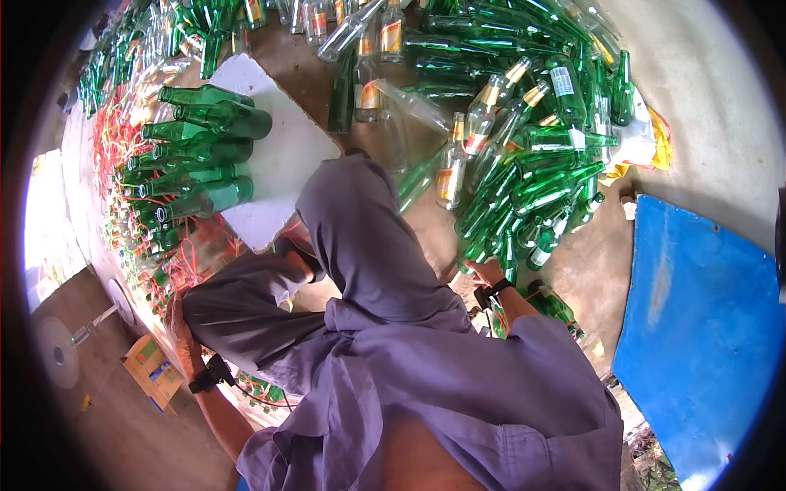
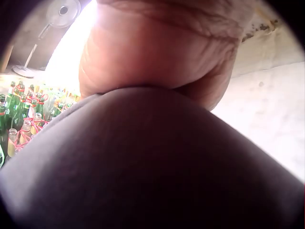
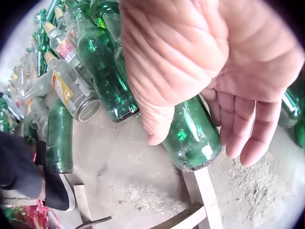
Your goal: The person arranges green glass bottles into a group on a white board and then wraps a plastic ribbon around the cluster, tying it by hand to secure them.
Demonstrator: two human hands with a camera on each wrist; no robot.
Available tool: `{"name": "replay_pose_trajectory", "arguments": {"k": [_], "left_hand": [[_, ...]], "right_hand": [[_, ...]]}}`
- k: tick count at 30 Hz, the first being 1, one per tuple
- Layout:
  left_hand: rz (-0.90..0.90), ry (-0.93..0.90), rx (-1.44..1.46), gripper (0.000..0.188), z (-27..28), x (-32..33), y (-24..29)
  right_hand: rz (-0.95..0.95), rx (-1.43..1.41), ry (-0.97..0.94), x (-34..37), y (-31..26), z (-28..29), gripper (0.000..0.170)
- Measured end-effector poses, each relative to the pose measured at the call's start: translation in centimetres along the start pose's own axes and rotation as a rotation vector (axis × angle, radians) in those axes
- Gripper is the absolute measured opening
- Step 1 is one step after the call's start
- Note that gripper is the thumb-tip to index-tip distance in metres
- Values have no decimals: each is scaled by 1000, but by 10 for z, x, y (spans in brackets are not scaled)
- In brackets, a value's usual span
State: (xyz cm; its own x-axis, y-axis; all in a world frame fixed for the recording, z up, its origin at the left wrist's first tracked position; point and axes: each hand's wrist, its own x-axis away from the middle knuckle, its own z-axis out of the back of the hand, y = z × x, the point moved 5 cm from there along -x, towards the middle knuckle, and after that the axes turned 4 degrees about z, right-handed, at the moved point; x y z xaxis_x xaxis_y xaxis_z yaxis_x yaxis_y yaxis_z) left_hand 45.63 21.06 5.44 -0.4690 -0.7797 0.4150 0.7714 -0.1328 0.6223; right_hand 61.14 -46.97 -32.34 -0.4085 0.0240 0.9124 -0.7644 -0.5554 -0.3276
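Note:
At the near edge of the bottle pile, my right hand [image 1: 489, 274] is beside a green glass bottle [image 3: 193, 138]. In the right wrist view the thumb of the right hand [image 3: 200, 71] overlaps the bottle's left side. Its fingers stretch down along the right side, fairly straight, close to the glass near the base. The bottle's upper part is hidden behind the palm. My left hand [image 1: 184, 335] rests on the bent left knee; in the left wrist view the heel of the hand [image 2: 157, 52] lies against the dark trouser leg [image 2: 143, 157], its fingers out of sight.
Several green bottles [image 1: 217, 151] lie side by side on a pale board [image 1: 282, 164] at left. A large heap of green and clear bottles [image 1: 491, 41] spreads ahead. Red string [image 1: 192, 258] tangles near the left knee. A blue panel [image 1: 696, 327] stands at right.

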Motion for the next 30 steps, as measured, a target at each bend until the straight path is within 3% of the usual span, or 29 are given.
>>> {"name": "replay_pose_trajectory", "arguments": {"k": [4,6,7,9,11,13,15,19,20,22,23,25,30], "left_hand": [[-16,-8,5,39,0,-3,-3],[-24,-8,12,38,0,-6,-6],[-28,-7,17,38,0,-7,-7],[-38,-6,25,38,1,-9,-10],[-48,-5,34,38,2,-10,-12],[-57,-2,35,38,2,-9,-11],[-143,-10,-105,37,1,-8,-5],[-128,8,-77,37,1,-10,-6],[-134,13,-104,37,1,-12,-5],[-144,34,-121,37,-1,-11,1],[-174,49,-165,37,-5,-6,9],[-206,74,-207,38,-9,0,21],[-357,124,-383,36,-9,9,29]], "right_hand": [[-46,-54,-63,-6,21,1,45],[-70,72,136,8,18,16,43],[-69,69,136,7,24,20,43],[20,497,407,9,25,46,43],[-31,524,472,42,-5,51,44],[-157,527,554,58,-13,54,51],[-156,556,631,38,14,56,58],[-145,569,784,47,0,68,80],[-138,566,785,40,5,66,80],[-47,642,929,27,8,67,52],[-31,637,931,21,6,71,52],[-85,671,653,3,10,72,51],[-37,678,548,-5,9,72,42]]}}
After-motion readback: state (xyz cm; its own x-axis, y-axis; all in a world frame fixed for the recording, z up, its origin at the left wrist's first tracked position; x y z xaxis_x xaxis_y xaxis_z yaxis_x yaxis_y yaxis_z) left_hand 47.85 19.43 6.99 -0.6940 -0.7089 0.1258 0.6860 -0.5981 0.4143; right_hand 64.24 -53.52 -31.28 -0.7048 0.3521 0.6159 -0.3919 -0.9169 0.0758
